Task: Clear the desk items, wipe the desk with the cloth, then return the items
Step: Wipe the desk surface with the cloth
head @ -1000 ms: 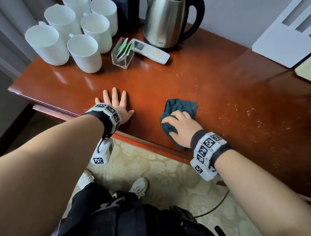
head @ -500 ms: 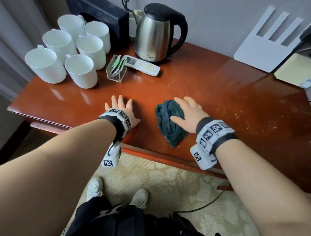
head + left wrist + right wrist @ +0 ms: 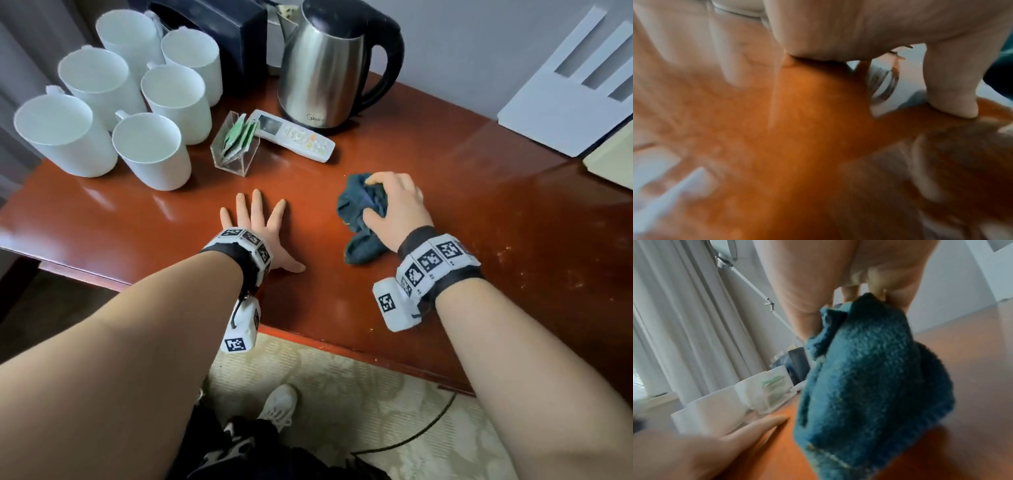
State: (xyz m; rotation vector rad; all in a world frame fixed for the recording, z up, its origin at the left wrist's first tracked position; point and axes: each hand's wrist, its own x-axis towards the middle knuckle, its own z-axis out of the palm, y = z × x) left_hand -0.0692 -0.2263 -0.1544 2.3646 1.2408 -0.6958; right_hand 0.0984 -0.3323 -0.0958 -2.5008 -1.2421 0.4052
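A dark teal cloth [image 3: 359, 219] lies bunched on the red-brown desk [image 3: 479, 212], and my right hand [image 3: 394, 202] grips it from the right with curled fingers. The right wrist view shows the cloth [image 3: 869, 378] hanging below those fingers and touching the wood. My left hand [image 3: 257, 222] lies flat on the desk to the cloth's left, fingers spread. Several white mugs [image 3: 150, 150] stand at the back left. Beside them are a clear holder of green sachets [image 3: 236, 144], a white remote [image 3: 294, 135] and a steel kettle [image 3: 325, 65].
A black box [image 3: 219, 31] stands behind the mugs. A white slotted panel [image 3: 575, 92] leans on the wall at the back right, with a pale yellow object [image 3: 613, 161] next to it. Specks dot the desk's right part. A cable [image 3: 411, 438] runs over the patterned carpet below.
My right hand went from lying on the cloth near the front edge to gripping it bunched, farther in on the desk. The left hand stayed flat in place.
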